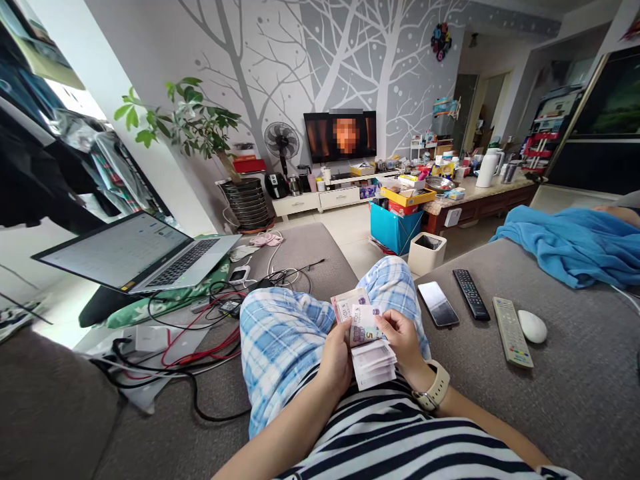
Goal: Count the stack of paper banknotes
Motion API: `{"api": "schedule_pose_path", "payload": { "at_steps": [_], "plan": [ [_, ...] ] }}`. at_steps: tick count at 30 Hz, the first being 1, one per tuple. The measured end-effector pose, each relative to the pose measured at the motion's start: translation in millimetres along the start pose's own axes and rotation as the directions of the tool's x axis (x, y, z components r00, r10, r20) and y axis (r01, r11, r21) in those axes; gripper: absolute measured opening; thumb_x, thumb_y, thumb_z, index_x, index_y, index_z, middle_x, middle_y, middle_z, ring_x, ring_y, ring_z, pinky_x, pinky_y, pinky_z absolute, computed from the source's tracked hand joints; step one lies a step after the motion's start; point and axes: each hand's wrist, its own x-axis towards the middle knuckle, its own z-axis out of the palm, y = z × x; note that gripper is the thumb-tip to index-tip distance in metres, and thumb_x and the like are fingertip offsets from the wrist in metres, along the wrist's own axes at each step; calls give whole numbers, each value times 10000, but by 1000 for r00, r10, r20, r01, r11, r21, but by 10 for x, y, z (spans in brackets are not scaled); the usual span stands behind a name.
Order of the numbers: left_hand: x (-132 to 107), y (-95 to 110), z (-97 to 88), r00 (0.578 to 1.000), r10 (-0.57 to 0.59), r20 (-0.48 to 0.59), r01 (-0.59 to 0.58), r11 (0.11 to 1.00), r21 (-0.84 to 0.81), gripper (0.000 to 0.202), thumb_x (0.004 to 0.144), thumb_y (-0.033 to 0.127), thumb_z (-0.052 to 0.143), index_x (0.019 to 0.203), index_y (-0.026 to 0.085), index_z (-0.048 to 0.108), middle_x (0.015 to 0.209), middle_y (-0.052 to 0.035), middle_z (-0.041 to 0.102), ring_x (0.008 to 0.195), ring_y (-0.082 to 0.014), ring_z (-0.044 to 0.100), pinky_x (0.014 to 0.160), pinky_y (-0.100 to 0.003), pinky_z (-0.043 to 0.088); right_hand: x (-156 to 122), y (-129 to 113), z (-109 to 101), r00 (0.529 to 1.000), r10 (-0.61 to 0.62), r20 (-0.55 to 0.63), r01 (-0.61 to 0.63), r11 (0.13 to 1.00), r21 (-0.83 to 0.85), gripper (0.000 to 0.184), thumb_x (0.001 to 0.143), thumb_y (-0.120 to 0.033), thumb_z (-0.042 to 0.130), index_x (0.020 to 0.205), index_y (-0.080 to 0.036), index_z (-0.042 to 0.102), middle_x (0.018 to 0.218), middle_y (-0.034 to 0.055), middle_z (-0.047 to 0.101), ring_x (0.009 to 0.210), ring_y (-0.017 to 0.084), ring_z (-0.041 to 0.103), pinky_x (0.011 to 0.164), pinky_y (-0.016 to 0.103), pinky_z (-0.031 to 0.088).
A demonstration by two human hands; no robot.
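Note:
I sit on a grey sofa with a stack of banknotes (369, 347) held over my lap, above my blue plaid trousers (285, 333). My left hand (336, 363) is closed around the left side of the stack. My right hand (406, 340), with a watch on its wrist, grips the right side, thumb on the top note, which is lifted and bent upward. Several folded notes hang below the stack.
A phone (438, 303), two remotes (471, 293) (511, 331) and a white mouse (532, 326) lie on the sofa to my right, beside a blue blanket (570, 247). An open laptop (145, 250) and tangled cables (200, 333) sit at left. A television and cluttered tables stand ahead.

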Motion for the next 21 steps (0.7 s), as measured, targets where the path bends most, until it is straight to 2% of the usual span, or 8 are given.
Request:
{"api": "schedule_pose_path", "payload": {
  "at_steps": [10,21],
  "plan": [
    [7,15,-7,1000,17,-8,-17,1000,7,345,813,172,568,1137,87,651,990,-136,761,914,-286,730,866,-410,571,-13,-49,11,999,3,51,-7,996,83,333,856,-468,600,688,-183,566,615,-26,489,583,131,431,550,248,359],
    [42,-11,-20,1000,20,-4,-19,999,40,372,765,263,653,1100,102,668,966,-130,763,874,-300,733,822,-413,580,-8,-86,19,999,11,44,-15,995,97,264,846,-432,610,752,-185,622,663,1,585,616,156,513,577,261,415]
  ]
}}
